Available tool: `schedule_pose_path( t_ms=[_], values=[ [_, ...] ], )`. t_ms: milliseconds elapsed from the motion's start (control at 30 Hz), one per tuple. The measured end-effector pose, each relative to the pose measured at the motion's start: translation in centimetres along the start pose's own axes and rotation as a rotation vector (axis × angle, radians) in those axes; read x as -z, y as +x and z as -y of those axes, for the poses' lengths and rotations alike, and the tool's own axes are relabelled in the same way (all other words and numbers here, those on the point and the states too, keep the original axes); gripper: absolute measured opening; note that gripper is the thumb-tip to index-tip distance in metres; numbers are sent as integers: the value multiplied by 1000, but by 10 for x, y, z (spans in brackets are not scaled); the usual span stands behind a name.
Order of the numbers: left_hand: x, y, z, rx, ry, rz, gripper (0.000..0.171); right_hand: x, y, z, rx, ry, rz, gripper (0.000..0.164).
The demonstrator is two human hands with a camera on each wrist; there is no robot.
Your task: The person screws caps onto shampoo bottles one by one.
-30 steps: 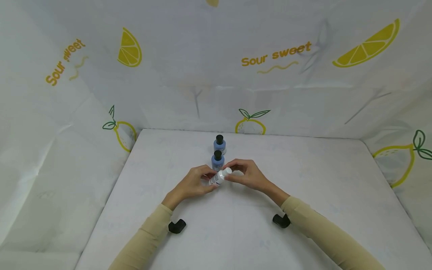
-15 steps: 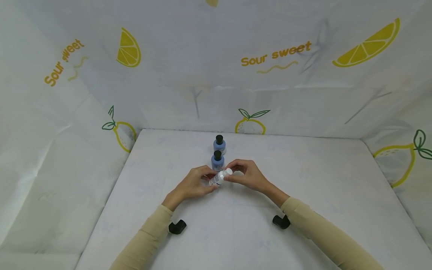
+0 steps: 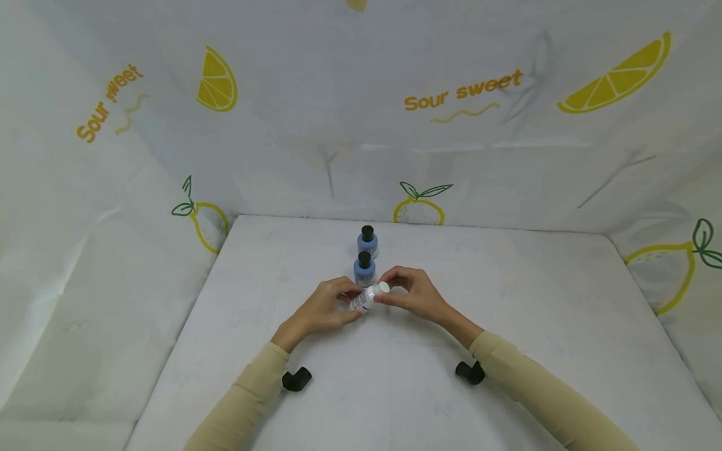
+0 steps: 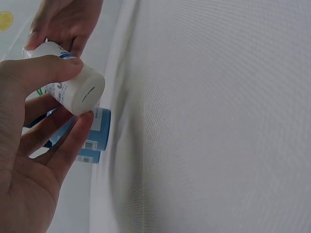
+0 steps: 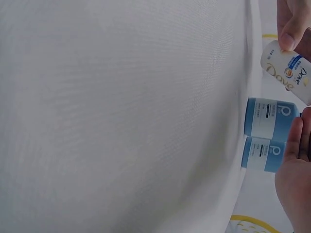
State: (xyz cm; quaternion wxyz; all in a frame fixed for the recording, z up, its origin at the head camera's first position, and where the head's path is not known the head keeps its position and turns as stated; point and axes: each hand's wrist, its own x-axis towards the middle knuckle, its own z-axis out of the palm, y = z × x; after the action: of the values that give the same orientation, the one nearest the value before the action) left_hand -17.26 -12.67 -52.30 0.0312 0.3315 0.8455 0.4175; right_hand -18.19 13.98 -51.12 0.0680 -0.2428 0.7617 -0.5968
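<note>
A small white Dove bottle (image 3: 361,300) is tilted in the head view, its white cap (image 3: 385,287) pointing up and to the right. My left hand (image 3: 324,305) grips its lower body between thumb and fingers; the left wrist view shows the bottle's base (image 4: 89,93) facing that camera. At the cap end, my right hand (image 3: 416,294) pinches with thumb and forefinger. Just behind the hands, a blue bottle with a black cap (image 3: 364,272) stands upright. Another blue bottle (image 3: 368,243) like it stands right behind, and both labels (image 5: 265,115) show in the right wrist view.
The white-covered table (image 3: 507,288) runs back to a white cloth wall (image 3: 361,169) printed with lemons and lettering. Two black curved pieces (image 3: 296,379) sit beside the forearms, one at each sleeve.
</note>
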Motion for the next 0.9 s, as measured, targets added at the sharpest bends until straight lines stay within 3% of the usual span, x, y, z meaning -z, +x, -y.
schedule_pose_path(
  t_ms=[267, 533, 900],
  values=[
    [0, 1, 0, 15, 2, 10, 40, 2, 0, -2, 57, -13, 30, 27],
    [1, 1, 0, -4, -5, 6, 40, 13, 4, 1, 141, -2, 152, 37],
    [1, -1, 0, -12, -15, 5, 41, 16, 4, 5, 130, 36, 211, 33]
  ],
)
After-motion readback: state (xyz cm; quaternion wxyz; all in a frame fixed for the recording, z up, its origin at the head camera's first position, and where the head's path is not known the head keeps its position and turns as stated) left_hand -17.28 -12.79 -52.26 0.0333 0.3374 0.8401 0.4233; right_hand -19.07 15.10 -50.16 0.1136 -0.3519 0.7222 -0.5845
